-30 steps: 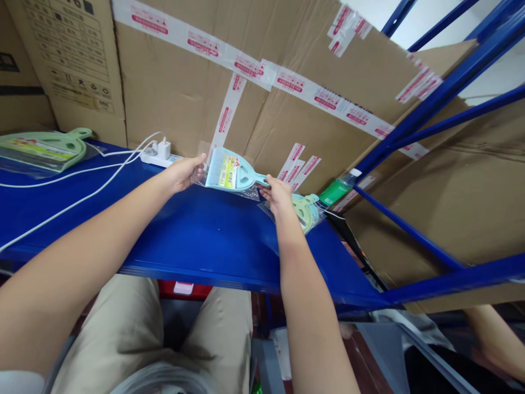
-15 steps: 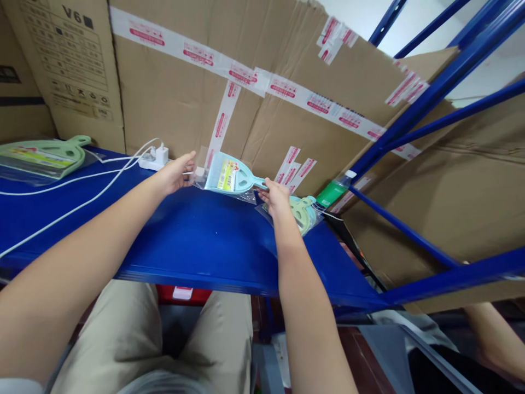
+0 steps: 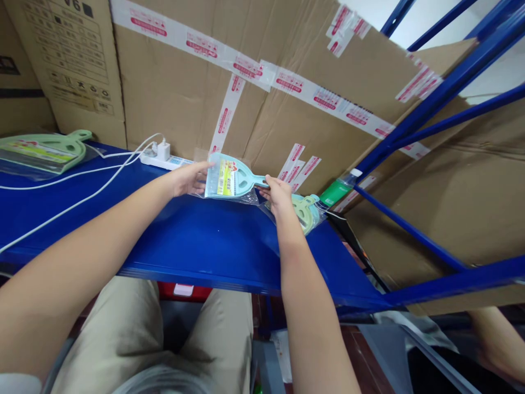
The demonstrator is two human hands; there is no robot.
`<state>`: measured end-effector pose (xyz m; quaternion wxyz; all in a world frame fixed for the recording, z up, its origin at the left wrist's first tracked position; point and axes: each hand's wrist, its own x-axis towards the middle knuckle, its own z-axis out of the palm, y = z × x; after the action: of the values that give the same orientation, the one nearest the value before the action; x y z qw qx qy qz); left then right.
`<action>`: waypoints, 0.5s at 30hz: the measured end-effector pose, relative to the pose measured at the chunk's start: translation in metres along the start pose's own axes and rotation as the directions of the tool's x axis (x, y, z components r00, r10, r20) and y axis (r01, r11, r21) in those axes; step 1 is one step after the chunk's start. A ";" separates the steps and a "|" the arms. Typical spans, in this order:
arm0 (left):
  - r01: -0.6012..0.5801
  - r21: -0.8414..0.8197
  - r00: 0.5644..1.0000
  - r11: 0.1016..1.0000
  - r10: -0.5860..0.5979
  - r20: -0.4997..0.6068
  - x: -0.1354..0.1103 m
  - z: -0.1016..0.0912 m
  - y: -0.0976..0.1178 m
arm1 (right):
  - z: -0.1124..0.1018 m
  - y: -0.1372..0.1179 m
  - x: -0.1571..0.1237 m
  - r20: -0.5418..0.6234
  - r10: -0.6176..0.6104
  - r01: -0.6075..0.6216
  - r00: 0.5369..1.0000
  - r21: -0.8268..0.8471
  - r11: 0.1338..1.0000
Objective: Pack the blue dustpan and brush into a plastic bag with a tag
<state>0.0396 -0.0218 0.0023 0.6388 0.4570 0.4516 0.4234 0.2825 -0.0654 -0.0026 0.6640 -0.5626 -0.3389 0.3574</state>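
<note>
A light blue dustpan (image 3: 244, 178) in a clear plastic bag is held up over the blue shelf, its label facing me. My right hand (image 3: 276, 192) grips its handle end. At the pan's wide left edge, my left hand (image 3: 191, 179) has closed on it, thumb over the front and fingers behind or under the bag. Just past my right wrist lie more bagged dustpans, a green one (image 3: 304, 212) over a light blue one. Another green dustpan (image 3: 68, 146) in a bag rests at the far left of the shelf.
A white power strip (image 3: 166, 160) with plugs and white cables sits behind my left hand. A green-labelled bottle (image 3: 339, 187) leans at the back right. Taped cardboard (image 3: 184, 98) walls the rear, with blue rack bars (image 3: 414, 232) on the right. Another person's arm (image 3: 498, 334) shows lower right.
My left hand has moved right, from the loose plastic beside the dustpan onto the pan's edge. My right hand keeps its hold on the handle. The view has shifted slightly.
</note>
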 end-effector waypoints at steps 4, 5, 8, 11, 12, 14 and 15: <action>-0.051 0.033 0.999 0.998 0.051 0.009 -0.002 0.003 -0.001 | 0.000 -0.003 -0.002 -0.011 0.021 -0.021 1.000 0.003 1.000; -0.058 0.028 0.998 0.998 0.058 0.002 -0.003 0.004 -0.001 | 0.000 -0.004 -0.004 -0.018 0.037 -0.037 0.999 0.007 0.999; -0.091 0.001 0.995 0.996 0.091 -0.034 -0.005 0.005 0.001 | 0.002 -0.008 -0.009 -0.031 0.087 -0.086 0.996 0.031 0.996; -0.146 -0.031 0.988 0.989 0.144 -0.059 -0.007 0.006 0.002 | 0.003 -0.008 -0.010 -0.031 0.107 -0.105 0.994 0.063 0.992; -0.169 -0.041 0.984 0.985 0.166 -0.064 -0.008 0.006 0.003 | 0.003 -0.007 -0.009 -0.028 0.106 -0.104 0.994 0.077 0.992; -0.212 -0.052 0.975 0.976 0.207 -0.082 -0.009 0.005 0.006 | 0.002 -0.005 -0.007 -0.015 0.101 -0.099 0.995 0.107 0.989; -0.234 -0.056 0.969 0.971 0.227 -0.101 -0.010 0.004 0.009 | 0.001 -0.004 -0.005 -0.005 0.100 -0.098 0.995 0.116 0.988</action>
<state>0.0397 -0.0303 0.0139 0.5785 0.4643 0.4103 0.5306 0.2790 -0.0699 0.0017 0.6787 -0.5412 -0.2858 0.4059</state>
